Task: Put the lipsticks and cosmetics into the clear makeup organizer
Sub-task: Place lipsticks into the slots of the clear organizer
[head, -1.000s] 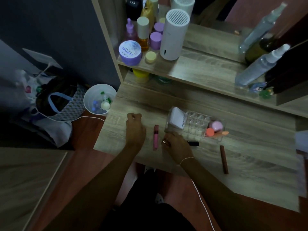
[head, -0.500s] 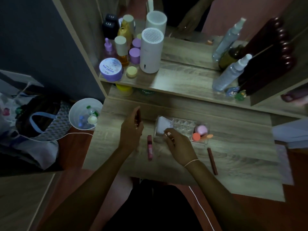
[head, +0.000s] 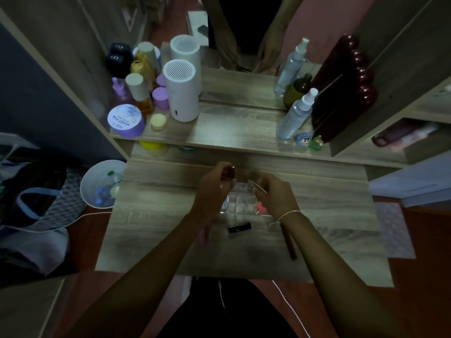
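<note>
The clear makeup organizer [head: 240, 202] sits mid-table, partly covered by both hands. My left hand [head: 211, 191] is over its left end, closed around a dark red lipstick [head: 230, 172] held upright. Over the organizer's right end, my right hand [head: 277, 195] pinches a thin pale stick [head: 257, 187]. A black lipstick [head: 239, 227] lies on the table just in front of the organizer. Under my right wrist lies a long brown pencil [head: 291, 243]. A pink lip gloss [head: 202, 234] shows from under my left forearm. Something orange [head: 260, 206] sits in the organizer.
The shelf [head: 231, 132] behind carries a purple jar [head: 125, 120], a white cylinder [head: 181, 92], several bottles and a spray bottle [head: 296, 113], with a mirror behind. A white bucket [head: 102, 182] and a bag [head: 36, 191] stand on the floor at the left.
My left hand picked up the dark red lipstick and moved right to the organizer. My right hand lifted off the black lipstick onto the organizer. The camera tilted up.
</note>
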A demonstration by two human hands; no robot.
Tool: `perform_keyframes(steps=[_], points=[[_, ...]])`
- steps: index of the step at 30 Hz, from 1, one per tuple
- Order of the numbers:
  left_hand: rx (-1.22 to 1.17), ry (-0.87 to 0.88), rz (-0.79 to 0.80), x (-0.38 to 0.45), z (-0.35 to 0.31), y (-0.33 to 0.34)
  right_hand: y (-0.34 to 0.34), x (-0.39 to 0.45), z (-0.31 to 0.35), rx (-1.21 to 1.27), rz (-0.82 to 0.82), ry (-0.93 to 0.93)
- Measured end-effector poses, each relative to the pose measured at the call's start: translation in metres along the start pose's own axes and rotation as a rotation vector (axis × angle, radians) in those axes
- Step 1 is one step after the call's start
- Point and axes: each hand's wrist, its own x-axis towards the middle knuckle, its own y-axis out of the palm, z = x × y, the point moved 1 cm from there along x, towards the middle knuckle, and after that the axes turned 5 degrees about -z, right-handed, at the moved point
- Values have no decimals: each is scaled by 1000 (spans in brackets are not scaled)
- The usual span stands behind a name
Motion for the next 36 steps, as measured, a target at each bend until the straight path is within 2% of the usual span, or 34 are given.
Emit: perform_keyframes(steps=[13, 22, 27, 36], points=[[100, 13, 110, 2, 13, 16, 13, 18, 11, -165, 125, -17], [224, -11, 176, -1, 18, 21, 18, 21, 14, -326, 138, -39], [222, -50, 181, -1, 20, 21, 21, 24, 18, -240, 173, -3], [243, -79, 208, 0, 22, 23, 26, 30, 18, -180, 89, -52]])
